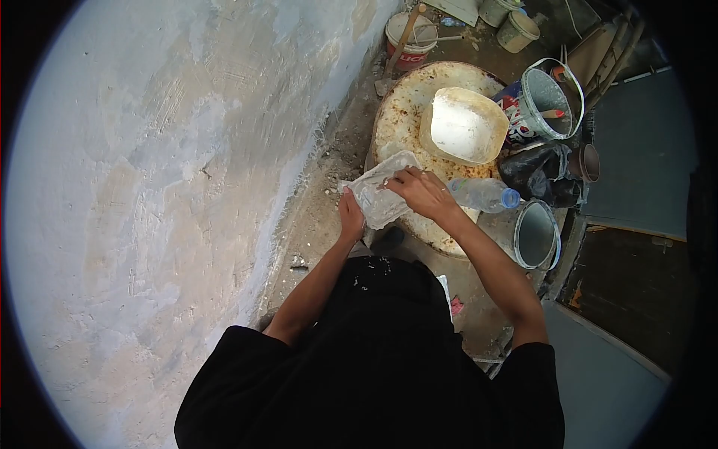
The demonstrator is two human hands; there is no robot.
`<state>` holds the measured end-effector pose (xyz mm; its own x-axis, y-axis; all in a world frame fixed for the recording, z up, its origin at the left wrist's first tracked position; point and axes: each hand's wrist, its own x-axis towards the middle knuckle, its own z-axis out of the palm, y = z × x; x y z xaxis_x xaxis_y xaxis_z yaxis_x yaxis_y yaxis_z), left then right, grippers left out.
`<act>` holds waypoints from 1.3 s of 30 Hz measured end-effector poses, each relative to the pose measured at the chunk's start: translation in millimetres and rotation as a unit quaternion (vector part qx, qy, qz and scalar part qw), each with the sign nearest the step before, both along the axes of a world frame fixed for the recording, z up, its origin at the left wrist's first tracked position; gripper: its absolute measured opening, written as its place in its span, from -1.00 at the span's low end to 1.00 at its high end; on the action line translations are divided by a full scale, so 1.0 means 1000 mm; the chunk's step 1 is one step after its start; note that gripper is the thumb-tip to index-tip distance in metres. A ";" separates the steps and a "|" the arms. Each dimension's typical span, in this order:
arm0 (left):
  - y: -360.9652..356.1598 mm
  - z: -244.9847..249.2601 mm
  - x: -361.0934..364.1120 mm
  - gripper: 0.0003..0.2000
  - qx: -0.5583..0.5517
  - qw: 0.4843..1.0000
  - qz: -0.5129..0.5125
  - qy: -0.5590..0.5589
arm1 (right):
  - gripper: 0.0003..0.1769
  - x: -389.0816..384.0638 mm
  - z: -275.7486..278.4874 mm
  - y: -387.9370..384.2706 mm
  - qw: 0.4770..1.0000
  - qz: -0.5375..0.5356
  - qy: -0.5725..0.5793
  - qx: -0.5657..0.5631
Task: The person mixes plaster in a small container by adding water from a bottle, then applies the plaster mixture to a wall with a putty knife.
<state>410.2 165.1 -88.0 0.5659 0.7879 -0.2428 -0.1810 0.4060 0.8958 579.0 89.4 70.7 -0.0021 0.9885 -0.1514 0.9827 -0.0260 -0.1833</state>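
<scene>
My left hand (pixel 351 215) grips the near left edge of a translucent, white-smeared plastic tub (pixel 380 203), which it holds tilted above the floor by the round table's edge. My right hand (pixel 425 193) reaches over the tub's right side, its fingers curled and pressed together towards the inside. Whatever those fingers hold, if anything, is too small to make out. Just right of that hand, a clear plastic bottle (pixel 482 194) with a blue cap lies on its side. Beyond both hands, a cream basin (pixel 465 127) with white material inside rests on the stained round tabletop (pixel 396 112).
A plaster-patched wall (pixel 172 172) rises close on the left. To the right stand a paint bucket (pixel 535 105), a black plastic bag (pixel 531 176) and a grey bucket (pixel 535 233). A red-and-white bucket (pixel 411 45) sits behind the table. Debris lies along the wall's foot.
</scene>
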 end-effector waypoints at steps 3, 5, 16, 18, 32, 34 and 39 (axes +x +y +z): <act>0.002 -0.009 -0.001 -0.48 0.046 0.999 -0.009 0.022 | -0.70 -0.005 0.000 -0.005 0.999 -0.001 -0.002 0.039; 0.003 -0.021 -0.004 -0.49 0.078 0.996 -0.008 0.034 | -0.70 -0.005 0.000 -0.009 0.999 0.000 -0.009 0.046; -0.004 -0.018 0.006 -0.44 0.097 0.994 0.060 0.004 | -0.65 -0.003 0.004 -0.015 0.999 -0.013 0.013 0.026; 0.000 -0.010 0.002 -0.51 0.112 0.993 0.023 0.031 | -0.65 -0.001 0.000 -0.016 0.999 -0.018 0.017 0.023; 0.004 0.046 0.008 -0.56 0.184 0.973 0.059 0.124 | -0.70 0.013 -0.017 -0.014 0.994 0.064 0.046 0.076; 0.007 0.042 0.007 -0.56 0.178 0.973 0.059 0.132 | -0.74 0.010 -0.016 -0.010 0.991 0.102 0.041 0.079; 0.010 0.024 0.004 -0.56 0.144 0.984 0.063 0.088 | -0.78 0.011 -0.008 -0.016 0.985 0.169 0.030 0.019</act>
<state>414.5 175.3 -64.2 0.4292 0.8992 -0.0844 -0.0442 0.1143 0.9925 589.5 73.2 62.3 -0.3403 0.9345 -0.1046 0.9212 0.3090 -0.2365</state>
